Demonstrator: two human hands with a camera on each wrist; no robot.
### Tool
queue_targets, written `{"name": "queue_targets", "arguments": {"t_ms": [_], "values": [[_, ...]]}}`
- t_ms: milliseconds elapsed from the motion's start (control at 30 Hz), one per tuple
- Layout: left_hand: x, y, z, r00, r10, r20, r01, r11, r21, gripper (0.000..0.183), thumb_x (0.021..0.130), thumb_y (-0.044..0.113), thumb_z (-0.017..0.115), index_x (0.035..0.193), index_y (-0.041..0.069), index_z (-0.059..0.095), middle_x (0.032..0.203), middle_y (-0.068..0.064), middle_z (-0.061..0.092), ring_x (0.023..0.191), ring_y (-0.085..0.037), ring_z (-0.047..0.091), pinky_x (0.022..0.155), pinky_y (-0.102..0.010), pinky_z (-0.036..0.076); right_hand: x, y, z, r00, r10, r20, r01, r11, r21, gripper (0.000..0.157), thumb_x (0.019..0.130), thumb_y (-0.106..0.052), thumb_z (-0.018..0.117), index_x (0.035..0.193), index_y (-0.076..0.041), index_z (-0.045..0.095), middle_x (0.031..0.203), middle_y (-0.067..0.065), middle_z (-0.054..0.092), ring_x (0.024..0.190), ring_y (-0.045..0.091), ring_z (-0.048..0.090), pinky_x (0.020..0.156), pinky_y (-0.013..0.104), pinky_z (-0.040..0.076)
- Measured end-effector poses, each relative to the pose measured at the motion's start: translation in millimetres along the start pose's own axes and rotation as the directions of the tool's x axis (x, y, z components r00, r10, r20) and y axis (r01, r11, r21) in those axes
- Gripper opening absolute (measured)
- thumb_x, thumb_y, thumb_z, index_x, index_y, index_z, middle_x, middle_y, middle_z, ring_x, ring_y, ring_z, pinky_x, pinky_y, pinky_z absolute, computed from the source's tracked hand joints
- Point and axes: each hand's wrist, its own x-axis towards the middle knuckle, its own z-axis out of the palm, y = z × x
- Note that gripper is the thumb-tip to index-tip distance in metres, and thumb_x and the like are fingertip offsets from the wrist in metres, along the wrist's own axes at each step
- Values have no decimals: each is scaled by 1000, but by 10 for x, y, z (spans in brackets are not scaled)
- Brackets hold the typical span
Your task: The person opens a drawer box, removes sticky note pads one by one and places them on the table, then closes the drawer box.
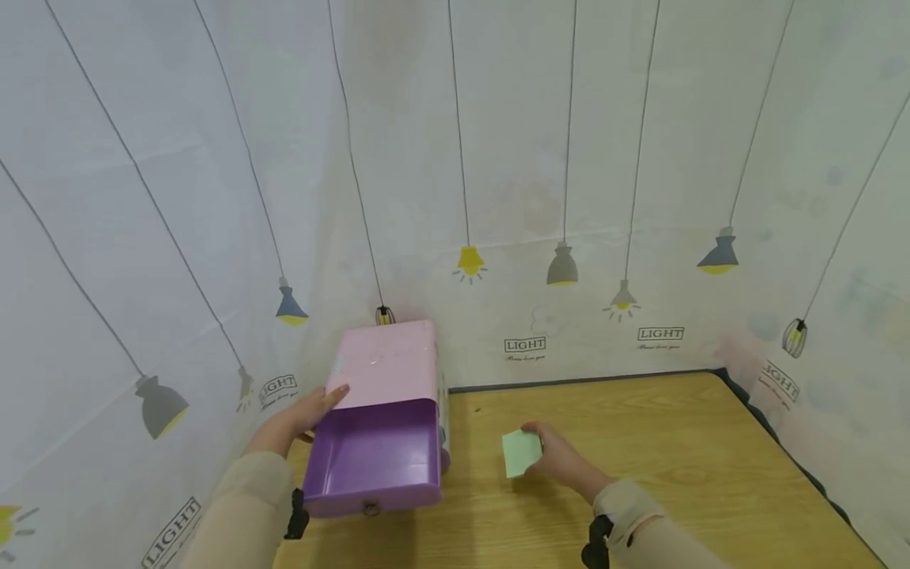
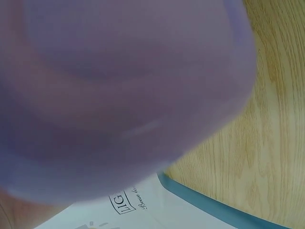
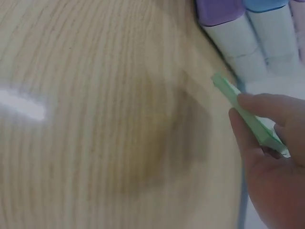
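Purple drawer (image 1: pixel 405 499) extended, green pad (image 1: pixel 521 453) held to its right

Head view: The drawer projects toward the person from a pink-topped drawer unit (image 1: pixel 387 363), which leaves its interior reachable from above. The left hand (image 1: pixel 309 412) rests at the unit's left edge, one digit on the pink top near the drawer mouth; this contact probably steadies the unit. Its remaining fingers are largely hidden, so whether they curl cannot be told. The right hand (image 1: pixel 558 458) holds the pad over the wooden table (image 1: pixel 654 435), apart from the drawer.

Left wrist view: A blurred purple-pink surface (image 2: pixel 143 95) fills most of the frame, too close to the lens to identify. Only a sliver of skin shows at lower left; finger state is not determinable.

Right wrist view: Digits clamp the pad on opposite faces, leaving its far end projecting free. This pinch likely keeps the pad flat. White bodies (image 3: pixel 238 43) with purple and blue ends lie near the pad's free end.
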Motion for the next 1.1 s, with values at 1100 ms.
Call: {"name": "queue_targets", "arguments": {"t_ms": [1100], "values": [[3, -43, -9, 1000, 3, 4, -2, 999, -46, 93, 82, 70, 32, 139, -1, 16, 124, -27, 44, 96, -31, 54, 69, -45, 47, 233, 291, 412, 964, 120, -236, -159, 975, -156, 62, 65, -1, 73, 119, 14, 45, 107, 29, 45, 100, 39, 49, 85, 46, 41]]}}
